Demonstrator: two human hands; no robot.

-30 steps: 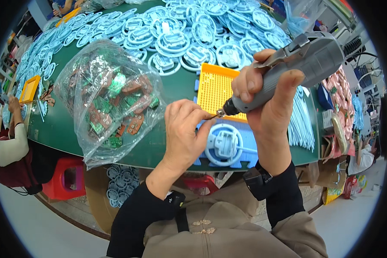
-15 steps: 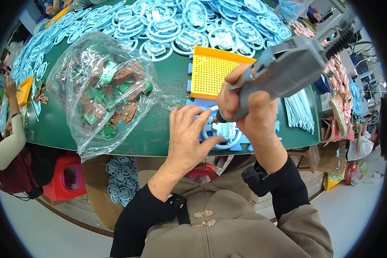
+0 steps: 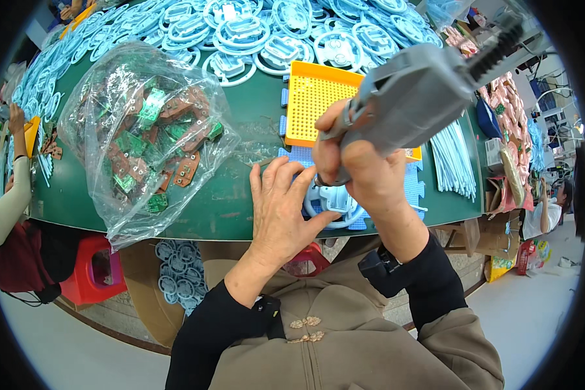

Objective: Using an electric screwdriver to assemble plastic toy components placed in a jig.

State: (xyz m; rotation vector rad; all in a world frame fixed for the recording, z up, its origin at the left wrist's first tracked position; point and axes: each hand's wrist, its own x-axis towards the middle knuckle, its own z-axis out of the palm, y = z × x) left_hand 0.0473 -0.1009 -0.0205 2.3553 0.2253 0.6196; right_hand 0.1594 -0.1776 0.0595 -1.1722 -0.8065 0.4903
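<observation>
My right hand [image 3: 364,162] is wrapped round a grey powered screwdriver [image 3: 416,97], whose tip points down at a light-blue plastic wheel-shaped part [image 3: 335,200]. My fingers hide most of the tip, so I cannot tell whether it touches the part. At the wheel's left side is my left hand [image 3: 279,211], its thumb on the lower rim and its index finger near the upper rim, holding the wheel steady. Blue interlocking mat pieces [image 3: 412,185] lie under the wheel. Just behind stands a yellow perforated tray [image 3: 315,107], partly covered by my right hand.
A clear plastic bag [image 3: 156,136] of green and brown circuit boards lies left. Similar blue wheels [image 3: 279,52] are heaped at the back. Thin blue rods [image 3: 452,162] lie right. A red stool [image 3: 88,276] stands below the table; another person's arm [image 3: 13,175] is at far left.
The screwdriver and my right hand have come slightly left and down, and the tip is now more hidden. My left hand stays at the wheel. The whole view has shifted a little.
</observation>
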